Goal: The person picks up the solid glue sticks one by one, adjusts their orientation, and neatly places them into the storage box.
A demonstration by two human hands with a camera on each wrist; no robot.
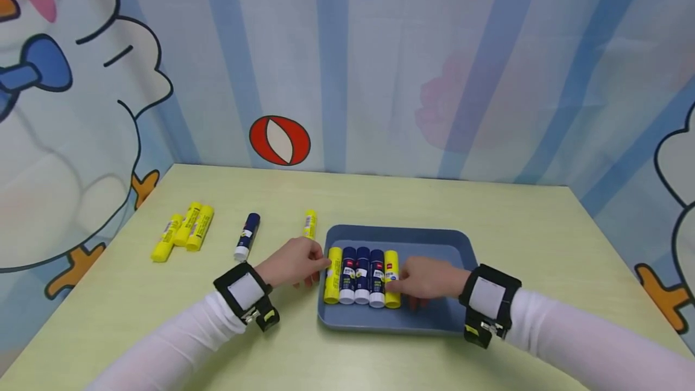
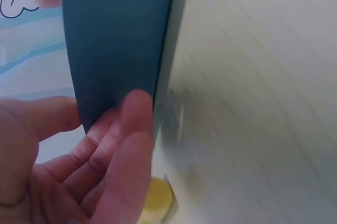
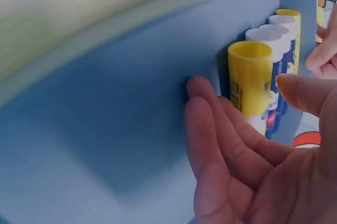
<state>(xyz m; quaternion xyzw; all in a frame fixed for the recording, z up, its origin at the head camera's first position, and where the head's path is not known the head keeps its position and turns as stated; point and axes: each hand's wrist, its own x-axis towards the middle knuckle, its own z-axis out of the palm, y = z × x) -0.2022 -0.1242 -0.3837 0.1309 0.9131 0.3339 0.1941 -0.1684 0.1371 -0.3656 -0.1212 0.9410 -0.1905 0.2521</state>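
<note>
My left hand [image 1: 293,262] is at the left wall of a blue-grey tray [image 1: 423,243]. In the left wrist view its thumb goes over the rim while the fingers lie along the tray's outer wall [image 2: 118,40]. Side by side at the tray's left end lie a yellow glue stick [image 1: 333,276], three dark blue glue sticks [image 1: 362,276] with white caps, and another yellow glue stick [image 1: 391,264]. My right hand [image 1: 431,276] is inside the tray, its thumb touching the right-hand yellow stick; in the right wrist view its fingers [image 3: 202,129] extend beside that stick.
Left of the tray lies a dark blue glue stick [image 1: 247,236]. Behind my left hand is a yellow glue stick [image 1: 310,224]. Three more yellow glue sticks [image 1: 187,226] form a group at the table's far left. A printed cloth [image 1: 380,65] hangs behind the table.
</note>
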